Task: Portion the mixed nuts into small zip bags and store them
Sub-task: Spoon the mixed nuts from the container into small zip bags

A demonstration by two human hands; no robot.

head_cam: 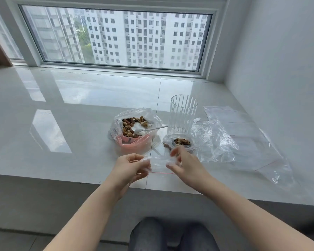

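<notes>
Clear small zip bag (pixel 159 164), empty, is pinched at either end by left hand (pixel 129 166) and right hand (pixel 186 164) above the surface's near edge; each grip should tease the mouth apart evenly before spooning.

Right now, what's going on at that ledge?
A person sits at a white ledge portioning mixed nuts. Both hands hold a small empty zip bag by its ends, left hand and right hand pinching it, apparently opening it. Beyond it, a big bag of nuts sits open in a pink bowl with a spoon in it. One small bag with nuts lies by an empty ribbed glass. Spare bags lie to the right.
</notes>
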